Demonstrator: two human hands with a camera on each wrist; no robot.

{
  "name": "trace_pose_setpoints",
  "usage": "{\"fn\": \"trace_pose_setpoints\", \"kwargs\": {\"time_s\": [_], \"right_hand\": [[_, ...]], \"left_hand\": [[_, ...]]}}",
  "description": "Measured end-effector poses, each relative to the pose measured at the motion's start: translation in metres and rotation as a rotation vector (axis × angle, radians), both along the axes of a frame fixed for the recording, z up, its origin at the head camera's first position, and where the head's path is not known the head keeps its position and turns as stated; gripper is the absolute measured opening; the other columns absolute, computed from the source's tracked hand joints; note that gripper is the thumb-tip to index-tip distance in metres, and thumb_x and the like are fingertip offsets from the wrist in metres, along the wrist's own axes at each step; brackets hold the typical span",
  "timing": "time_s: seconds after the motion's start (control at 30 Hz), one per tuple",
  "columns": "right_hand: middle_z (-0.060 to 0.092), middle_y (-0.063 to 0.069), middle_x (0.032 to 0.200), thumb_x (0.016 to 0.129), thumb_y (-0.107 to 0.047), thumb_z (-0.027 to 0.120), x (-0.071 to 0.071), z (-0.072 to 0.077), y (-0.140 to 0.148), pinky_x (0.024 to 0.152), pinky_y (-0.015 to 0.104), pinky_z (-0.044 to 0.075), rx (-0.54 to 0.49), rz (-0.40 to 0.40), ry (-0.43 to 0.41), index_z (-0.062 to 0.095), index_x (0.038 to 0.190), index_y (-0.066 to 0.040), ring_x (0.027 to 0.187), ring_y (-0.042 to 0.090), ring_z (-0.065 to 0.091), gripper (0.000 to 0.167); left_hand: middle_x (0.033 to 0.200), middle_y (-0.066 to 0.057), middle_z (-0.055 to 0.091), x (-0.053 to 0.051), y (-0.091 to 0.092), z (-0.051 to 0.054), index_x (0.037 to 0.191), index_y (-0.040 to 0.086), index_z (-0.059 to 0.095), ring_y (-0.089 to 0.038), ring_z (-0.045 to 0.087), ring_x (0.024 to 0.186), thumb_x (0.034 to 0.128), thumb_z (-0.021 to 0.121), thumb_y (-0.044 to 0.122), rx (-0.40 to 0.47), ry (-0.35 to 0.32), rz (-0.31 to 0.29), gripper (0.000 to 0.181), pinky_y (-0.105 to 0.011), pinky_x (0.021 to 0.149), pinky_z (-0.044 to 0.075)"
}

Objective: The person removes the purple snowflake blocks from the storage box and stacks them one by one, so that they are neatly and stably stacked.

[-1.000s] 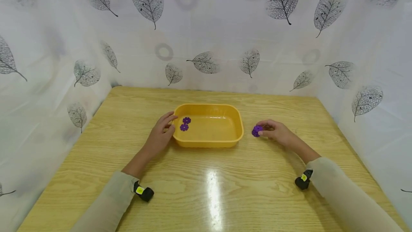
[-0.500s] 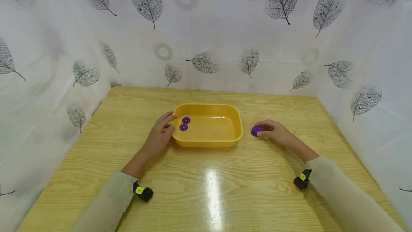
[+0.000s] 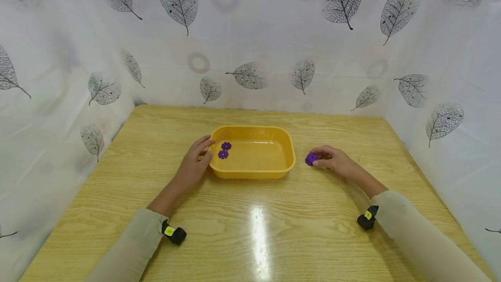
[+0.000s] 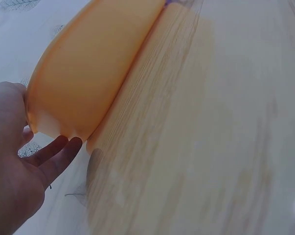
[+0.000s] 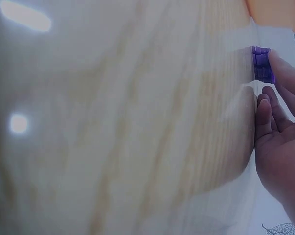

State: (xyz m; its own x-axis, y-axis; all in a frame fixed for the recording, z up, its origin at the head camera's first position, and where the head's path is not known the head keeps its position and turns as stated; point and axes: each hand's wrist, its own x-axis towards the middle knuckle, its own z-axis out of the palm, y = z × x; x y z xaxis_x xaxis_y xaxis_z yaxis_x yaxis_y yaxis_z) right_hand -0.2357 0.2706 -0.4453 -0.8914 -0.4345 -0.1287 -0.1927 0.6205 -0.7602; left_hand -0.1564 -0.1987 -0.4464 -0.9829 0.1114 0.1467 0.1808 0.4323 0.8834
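Note:
In the head view a yellow plastic basin (image 3: 254,172) stands on the wooden table. My left hand (image 3: 193,163) holds its left rim, with fingertips over the edge and the thumb at the outer wall. The left wrist view shows fingers (image 4: 59,154) against the basin's end wall (image 4: 83,73). Right of the basin, my right hand (image 3: 335,161) pinches a small cluster of purple flower-shaped discs (image 3: 311,159) between thumb and fingers. It looks like a stack (image 5: 263,64) at the table surface in the right wrist view. Its exact number of discs is hidden.
Two purple flower-shaped discs (image 3: 225,150) lie close together inside the basin, near its left end. Wooden table (image 3: 305,229) surrounds the basin. Behind and at both sides hangs a white curtain (image 3: 250,34) printed with leaves.

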Motion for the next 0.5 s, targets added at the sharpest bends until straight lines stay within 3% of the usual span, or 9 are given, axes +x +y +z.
{"fn": "trace_pose_setpoints", "kwargs": {"time_s": [0.17,0.4,0.5], "right_hand": [[0.059,0.02,0.131,0.096,-0.031,0.07,0.001,0.002,0.0,0.08,0.026,0.054,-0.01,-0.004,-0.008,0.056,0.14,-0.005,0.116,0.032,0.057,0.054],[0.061,0.018,0.129,0.096,-0.033,0.068,0.0,0.002,0.003,0.076,0.029,0.057,-0.032,-0.038,-0.037,0.054,0.142,-0.006,0.108,0.024,0.059,0.055],[0.059,0.018,0.133,0.098,-0.035,0.067,0.001,0.005,0.005,0.075,0.032,0.058,-0.053,-0.052,-0.068,0.052,0.144,-0.007,0.098,0.023,0.061,0.056]], "left_hand": [[0.165,-0.011,0.027,0.002,0.002,0.007,0.148,0.002,0.047,-0.041,0.052,0.129,0.1054,0.045,0.013,0.015,-0.015,-0.004,0.045,-0.056,0.109,0.046],[0.163,-0.018,0.028,0.018,0.01,0.037,0.147,-0.005,0.047,-0.043,0.052,0.129,0.1051,0.045,0.012,0.009,-0.019,-0.014,0.045,-0.056,0.109,0.046],[0.163,-0.019,0.029,0.021,0.012,0.041,0.146,-0.006,0.047,-0.044,0.052,0.128,0.1053,0.044,0.012,0.005,-0.016,-0.012,0.044,-0.056,0.109,0.045]]}}
